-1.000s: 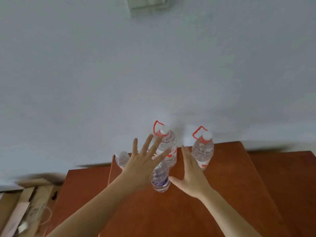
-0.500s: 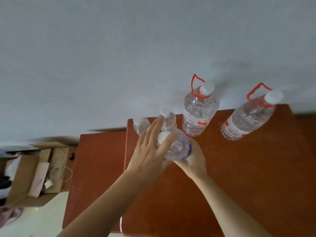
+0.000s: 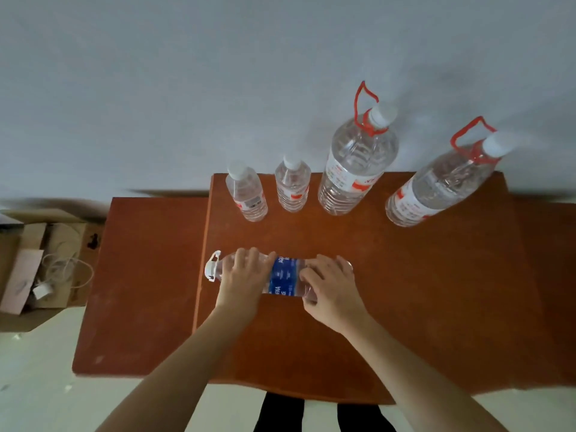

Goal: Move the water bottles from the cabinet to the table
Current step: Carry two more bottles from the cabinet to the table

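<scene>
At the far left, an open cardboard box (image 3: pixel 37 269) sits on the pale floor with a white cable and charger inside it. Next to it is a lower red-brown surface (image 3: pixel 140 282), and the taller red-brown cabinet top (image 3: pixel 420 291) butts up beside it.

Your left hand (image 3: pixel 241 280) is curled over the neck end of the blue-label bottle (image 3: pixel 282 277), and your right hand (image 3: pixel 333 291) is wrapped around its base end, so both hands are clasped on it. That bottle lies sideways near the cabinet top's left edge; I cannot tell whether it rests on the wood or is just above it. It is clear plastic with a dark blue label band round the middle, and its white cap with a loop handle points left, past the edge.

Behind it, against the grey wall, stand four upright clear bottles: a small bottle (image 3: pixel 246 194) with a white cap, a second small bottle (image 3: pixel 293 185) just beside it, then a large jug (image 3: pixel 358 163) with a red carry handle, and further right a second large jug (image 3: pixel 442 182) with the same red handle.
</scene>
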